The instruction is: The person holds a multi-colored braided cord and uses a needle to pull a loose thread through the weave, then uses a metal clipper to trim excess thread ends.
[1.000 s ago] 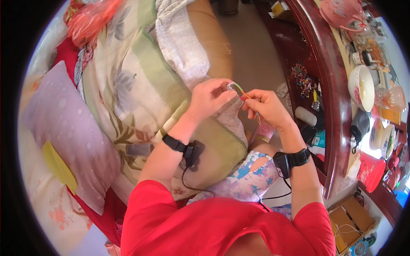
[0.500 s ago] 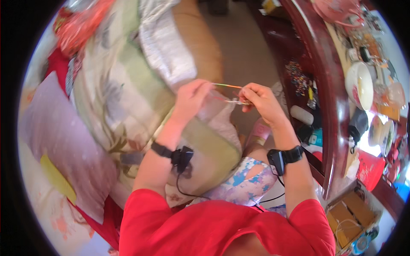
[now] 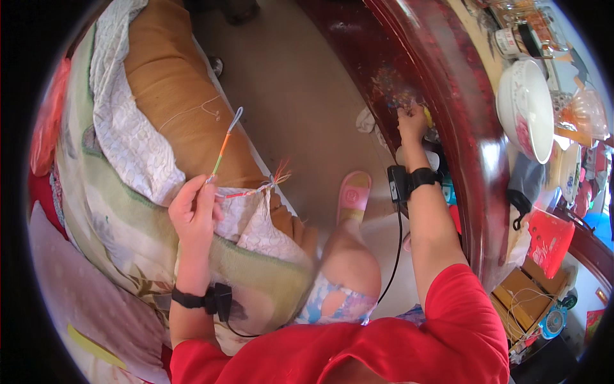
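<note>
My left hand (image 3: 194, 208) pinches a thin multicoloured braided cord (image 3: 222, 152) over the edge of the bed. Its upper stretch is orange and green and ends in a pale blue loop that stands up above my fingers. From the same grip a red stretch runs right to a knot with frayed red and orange thread ends (image 3: 279, 177). My right hand (image 3: 412, 120) is down in the dark red table's lower level, right beside a scatter of tiny multicoloured beads (image 3: 390, 86). Its fingers are drawn together; what they hold, if anything, is too small to make out.
A glossy dark red table (image 3: 441, 83) edges the right side, with a white bowl (image 3: 526, 112), jars and a red packet (image 3: 551, 246) on top. At left lies a bed with a brown cover (image 3: 169, 83) and a green-edged blanket (image 3: 256, 281). My foot wears a pink slipper (image 3: 354, 195).
My hands have parted. The left moved down and left, keeping the cord; the right let go of the cord and reached right to the beads. The view has swung right.
</note>
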The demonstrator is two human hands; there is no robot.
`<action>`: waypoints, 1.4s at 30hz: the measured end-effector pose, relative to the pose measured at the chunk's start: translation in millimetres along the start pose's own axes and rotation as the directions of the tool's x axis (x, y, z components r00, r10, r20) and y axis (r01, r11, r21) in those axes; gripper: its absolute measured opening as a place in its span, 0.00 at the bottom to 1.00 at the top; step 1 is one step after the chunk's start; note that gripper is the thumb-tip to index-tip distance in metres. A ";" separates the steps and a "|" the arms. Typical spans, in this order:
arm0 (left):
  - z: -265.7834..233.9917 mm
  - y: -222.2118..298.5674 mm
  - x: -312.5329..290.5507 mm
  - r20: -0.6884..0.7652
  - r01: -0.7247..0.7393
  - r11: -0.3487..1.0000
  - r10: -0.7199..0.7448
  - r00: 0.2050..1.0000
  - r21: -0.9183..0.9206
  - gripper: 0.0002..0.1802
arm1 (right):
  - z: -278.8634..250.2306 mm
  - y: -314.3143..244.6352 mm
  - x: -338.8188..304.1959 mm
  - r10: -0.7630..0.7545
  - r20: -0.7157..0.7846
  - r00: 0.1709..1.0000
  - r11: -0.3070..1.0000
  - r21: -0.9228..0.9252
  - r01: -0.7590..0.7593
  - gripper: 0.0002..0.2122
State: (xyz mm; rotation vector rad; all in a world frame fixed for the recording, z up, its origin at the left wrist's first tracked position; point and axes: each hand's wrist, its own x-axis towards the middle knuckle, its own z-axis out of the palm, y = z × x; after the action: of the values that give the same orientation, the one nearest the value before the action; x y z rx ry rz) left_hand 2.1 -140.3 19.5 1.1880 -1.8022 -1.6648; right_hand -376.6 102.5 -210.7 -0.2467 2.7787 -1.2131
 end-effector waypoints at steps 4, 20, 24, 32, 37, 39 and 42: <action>-6.2 -7.1 -5.3 -0.027 -0.006 0.999 0.007 1.000 0.040 0.09 | 12.4 -28.5 11.8 -0.108 -0.025 0.994 0.899 -0.430 0.087 0.18; -10.4 -12.2 -8.7 0.000 -0.036 0.999 0.036 0.999 0.014 0.11 | -10.9 -61.7 19.2 0.009 -0.025 1.000 0.845 -0.534 -0.022 0.16; -9.0 -7.6 -9.3 -0.010 -0.013 0.999 0.014 1.000 0.043 0.10 | 17.6 -64.4 29.1 -0.247 0.069 0.967 0.853 -0.458 0.251 0.17; -9.1 -8.7 -7.0 -0.006 -0.057 0.995 0.058 0.998 0.079 0.10 | 43.7 -22.7 55.2 -0.194 0.086 0.977 0.879 -0.426 0.212 0.11; -10.5 -10.5 -9.9 -0.010 -0.051 0.997 0.051 0.999 0.054 0.11 | 2.9 -41.6 49.3 -0.324 -0.175 0.930 0.898 -0.367 0.243 0.13; -10.3 -11.3 -10.7 -0.010 -0.056 0.997 0.057 0.998 0.053 0.11 | -3.8 -70.8 43.6 -0.102 -0.051 0.993 0.995 -0.022 0.101 0.15; -10.8 -13.9 -9.7 -0.012 -0.071 0.997 0.071 0.997 0.032 0.11 | -7.8 -34.0 51.9 0.104 0.105 0.989 0.888 0.438 -0.139 0.16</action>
State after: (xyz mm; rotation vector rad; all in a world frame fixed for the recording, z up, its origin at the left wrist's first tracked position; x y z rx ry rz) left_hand 20.1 -137.9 10.8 1.1320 -1.8474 -1.5907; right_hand -425.1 75.7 -181.7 -0.0749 2.3217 -1.7122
